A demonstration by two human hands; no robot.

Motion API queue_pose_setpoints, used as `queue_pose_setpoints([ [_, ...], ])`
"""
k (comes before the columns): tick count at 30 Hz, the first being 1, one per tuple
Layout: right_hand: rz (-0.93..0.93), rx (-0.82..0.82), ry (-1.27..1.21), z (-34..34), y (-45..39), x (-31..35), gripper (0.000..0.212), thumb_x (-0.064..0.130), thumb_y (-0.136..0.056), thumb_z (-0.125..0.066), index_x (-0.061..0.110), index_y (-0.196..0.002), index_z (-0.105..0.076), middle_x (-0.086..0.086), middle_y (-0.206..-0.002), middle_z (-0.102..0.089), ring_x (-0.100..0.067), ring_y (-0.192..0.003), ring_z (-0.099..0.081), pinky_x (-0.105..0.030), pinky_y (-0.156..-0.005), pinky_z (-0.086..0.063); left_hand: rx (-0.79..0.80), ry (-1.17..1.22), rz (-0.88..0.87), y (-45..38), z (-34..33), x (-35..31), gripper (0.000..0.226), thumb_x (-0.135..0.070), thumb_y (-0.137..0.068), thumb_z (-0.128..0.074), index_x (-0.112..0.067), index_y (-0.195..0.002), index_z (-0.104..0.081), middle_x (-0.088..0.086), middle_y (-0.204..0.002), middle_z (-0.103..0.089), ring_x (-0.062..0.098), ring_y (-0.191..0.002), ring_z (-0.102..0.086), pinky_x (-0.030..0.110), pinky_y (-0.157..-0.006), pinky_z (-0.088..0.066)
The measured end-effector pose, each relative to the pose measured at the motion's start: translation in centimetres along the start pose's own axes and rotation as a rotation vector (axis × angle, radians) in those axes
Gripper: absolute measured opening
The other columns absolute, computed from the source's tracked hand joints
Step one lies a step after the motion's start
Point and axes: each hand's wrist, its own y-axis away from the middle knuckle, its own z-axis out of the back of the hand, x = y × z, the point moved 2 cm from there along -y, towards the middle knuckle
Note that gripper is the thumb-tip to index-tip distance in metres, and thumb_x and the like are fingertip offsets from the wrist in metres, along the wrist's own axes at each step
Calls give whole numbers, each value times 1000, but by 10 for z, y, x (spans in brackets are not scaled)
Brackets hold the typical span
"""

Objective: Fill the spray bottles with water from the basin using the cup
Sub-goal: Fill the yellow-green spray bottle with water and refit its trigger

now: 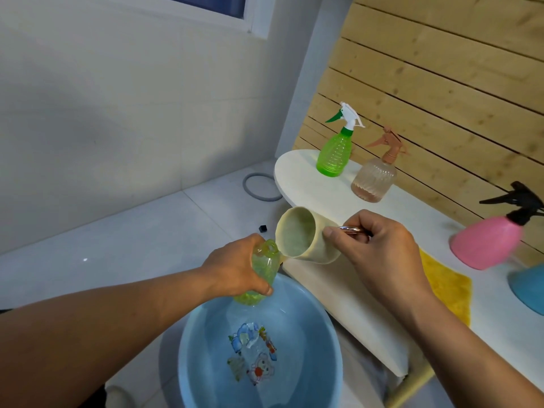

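My left hand [235, 267] grips an uncapped light-green bottle [260, 278] over the blue basin [323, 334], which holds water and shows cartoon stickers on its bottom. My right hand [374, 245] holds a cream cup [303, 235] by its metallic handle, tipped on its side with the lip at the bottle's mouth. A thin stream runs from the cup's lip into the bottle's opening.
On the white table [412, 207] stand a green spray bottle [334, 154], a clear brownish one [372, 179], a pink one [488, 242] and part of a blue one [528, 290]. A yellow cloth [447, 285] lies there. A grey ring [260, 187] lies on the floor.
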Motion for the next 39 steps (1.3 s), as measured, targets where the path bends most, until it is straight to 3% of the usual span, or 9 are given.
queue_pose_setpoints([
  [21,154,-91,198,2,6,14,30,43,-86,-74,20,-71,-60,3,-66,-55,-15,-66,-53,-37,-62,-41,-5,-76,-37,5,-1,-8,86,-48,-63,-94,-38,-134,-48,-15,-119,-62,17,-108,-63,38,-93,-55],
  [39,343,-194,394,3,14,21,25,44,-87,-71,25,-74,-62,9,-69,-48,-17,-66,-46,-30,-56,-28,-2,-69,-47,7,-2,-12,88,-48,-63,-95,-37,-136,-47,-12,-123,-61,17,-110,-61,37,-93,-54],
])
